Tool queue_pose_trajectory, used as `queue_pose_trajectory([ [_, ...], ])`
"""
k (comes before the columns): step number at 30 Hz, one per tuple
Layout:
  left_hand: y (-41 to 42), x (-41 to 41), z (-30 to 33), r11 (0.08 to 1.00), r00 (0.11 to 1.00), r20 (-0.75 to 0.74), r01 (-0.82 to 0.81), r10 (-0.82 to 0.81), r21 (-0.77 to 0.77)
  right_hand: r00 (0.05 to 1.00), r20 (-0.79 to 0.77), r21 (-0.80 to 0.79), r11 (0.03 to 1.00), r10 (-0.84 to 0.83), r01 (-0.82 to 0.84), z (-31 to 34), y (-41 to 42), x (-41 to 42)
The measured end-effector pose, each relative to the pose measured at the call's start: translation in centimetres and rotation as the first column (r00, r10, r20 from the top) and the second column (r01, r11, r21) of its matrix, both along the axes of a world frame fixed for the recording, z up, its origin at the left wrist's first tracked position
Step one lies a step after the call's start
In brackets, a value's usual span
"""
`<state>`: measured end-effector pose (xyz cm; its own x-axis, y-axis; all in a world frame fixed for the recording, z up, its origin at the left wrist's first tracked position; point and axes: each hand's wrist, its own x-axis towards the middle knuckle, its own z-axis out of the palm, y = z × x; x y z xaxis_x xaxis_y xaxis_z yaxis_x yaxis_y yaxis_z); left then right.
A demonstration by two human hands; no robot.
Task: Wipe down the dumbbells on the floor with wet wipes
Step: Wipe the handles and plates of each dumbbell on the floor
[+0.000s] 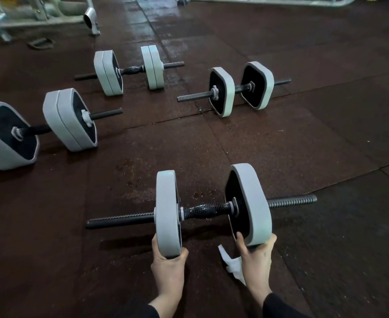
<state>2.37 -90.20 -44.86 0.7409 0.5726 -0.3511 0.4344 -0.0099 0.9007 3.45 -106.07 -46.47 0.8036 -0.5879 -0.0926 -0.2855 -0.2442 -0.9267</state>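
The nearest dumbbell (206,211) lies across the dark rubber floor with two grey plates and a black threaded bar. My left hand (168,263) grips the lower edge of its left plate (167,212). My right hand (256,254) grips the lower edge of its right plate (250,203), with a crumpled white wet wipe (233,265) pressed under the palm and hanging out to the left. Three more grey dumbbells rest farther off: one at the left (39,127), one at the back centre (129,70), one at the right (237,90).
A grey metal gym frame (39,14) stands at the back left, with a dark strap (39,43) on the floor beside it. Another machine base (269,0) runs along the top edge. The floor mats look damp in patches.
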Motion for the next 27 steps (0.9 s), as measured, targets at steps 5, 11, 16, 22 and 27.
queue_pose_trajectory([
  [5,-0.1,0.3,-0.5,1.000,1.000,0.015,-0.024,0.024,-0.016,0.999,-0.038,0.016,1.000,-0.023,0.023,-0.5,0.4,0.3],
  [11,0.4,1.2,-1.6,1.000,0.999,0.049,0.017,-0.017,-0.005,0.998,-0.034,0.014,0.999,-0.048,0.049,-1.0,0.6,1.1],
  [16,0.1,2.5,-1.1,0.999,0.994,0.102,0.044,-0.047,0.027,0.999,-0.036,0.017,1.000,-0.019,0.020,-0.7,0.1,2.9],
  [22,1.1,5.4,-1.2,0.989,0.985,0.122,0.111,-0.123,0.102,1.000,-0.011,0.004,1.000,0.002,-0.002,-0.5,0.7,4.5],
  [27,0.4,5.8,-0.6,0.987,0.984,0.120,0.120,-0.133,0.110,0.997,-0.002,0.000,0.997,0.071,-0.071,-0.5,-0.1,6.1],
])
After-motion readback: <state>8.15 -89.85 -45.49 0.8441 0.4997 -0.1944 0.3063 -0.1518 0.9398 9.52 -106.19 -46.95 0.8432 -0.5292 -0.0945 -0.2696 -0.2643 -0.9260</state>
